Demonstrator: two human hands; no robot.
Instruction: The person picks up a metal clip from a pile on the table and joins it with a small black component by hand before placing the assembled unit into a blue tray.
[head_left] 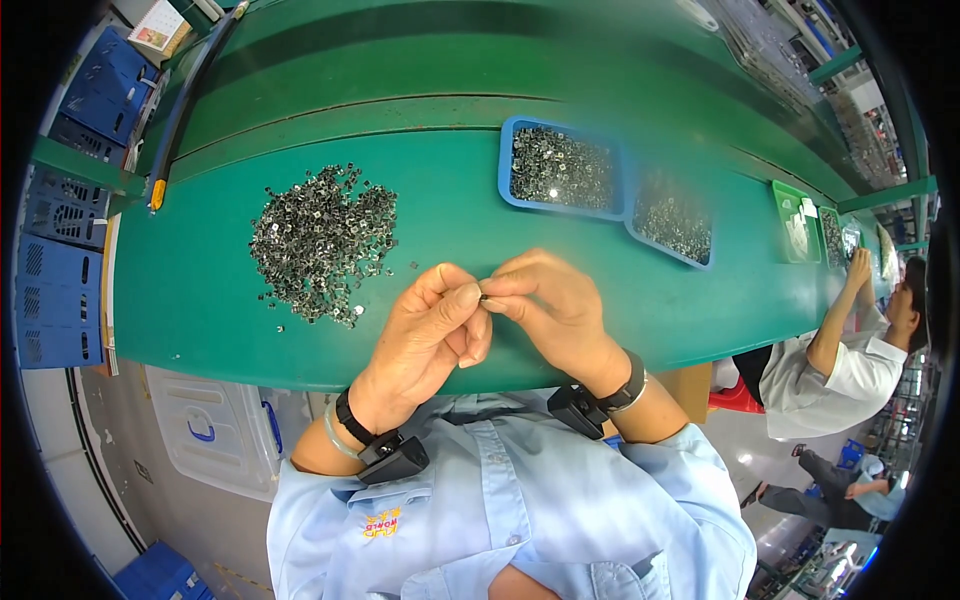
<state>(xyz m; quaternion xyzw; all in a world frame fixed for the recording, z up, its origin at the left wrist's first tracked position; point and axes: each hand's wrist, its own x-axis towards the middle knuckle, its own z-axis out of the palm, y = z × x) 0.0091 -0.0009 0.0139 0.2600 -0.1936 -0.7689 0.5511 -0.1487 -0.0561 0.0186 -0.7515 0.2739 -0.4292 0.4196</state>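
Observation:
Over the near part of the green table, my two hands meet fingertip to fingertip. My left hand (pixel 435 318) is closed, its thumb and forefinger pinched at a tiny dark part (pixel 484 298). From the other side my right hand (pixel 548 297) pinches the same spot. The part is mostly covered by my fingers, so its exact kind is hidden. To the left of my hands lies a loose heap of small black and silvery square parts (pixel 322 240). Beyond my right hand stands a blue tray (pixel 507 165) filled with similar small parts.
A second blue tray (pixel 668 252) with small parts adjoins the first. Farther right are a green tray (pixel 785 228) and a seated co-worker (pixel 835 375). Blue crates (pixel 60 300) stand left of the table (pixel 200 340); a lidded clear box (pixel 205 425) is below its edge.

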